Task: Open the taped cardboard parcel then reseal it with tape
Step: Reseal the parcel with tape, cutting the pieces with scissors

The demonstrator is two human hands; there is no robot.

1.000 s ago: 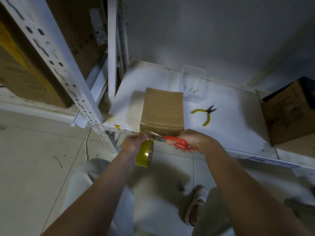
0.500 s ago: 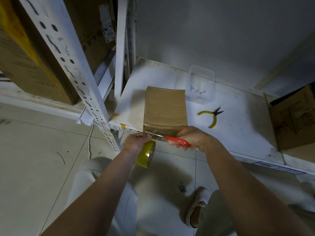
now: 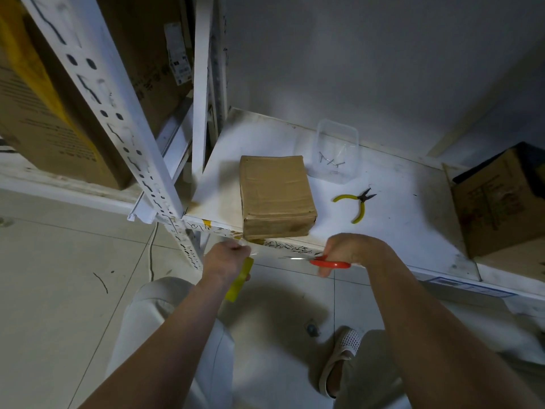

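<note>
A brown cardboard parcel (image 3: 277, 196) lies closed on the white shelf (image 3: 398, 231), its near end at the shelf's front edge. My left hand (image 3: 227, 258) is just below that edge, left of the parcel, gripping a yellowish roll of tape (image 3: 239, 280) that hangs under the hand. A short clear strip of tape shows by its fingers. My right hand (image 3: 351, 249) holds red-handled scissors (image 3: 321, 262) below the parcel's right corner, blades pointing left toward the left hand.
Yellow-handled pliers (image 3: 355, 203) lie right of the parcel. A clear plastic tub (image 3: 337, 152) with a few nails stands behind it. An open carton (image 3: 501, 199) sits far right. A white perforated upright (image 3: 118, 119) rises left, with big boxes (image 3: 44, 113) behind it.
Both hands have dropped away from the parcel's near end to below the shelf edge. The scissors moved right and down, and the tape roll swung lower.
</note>
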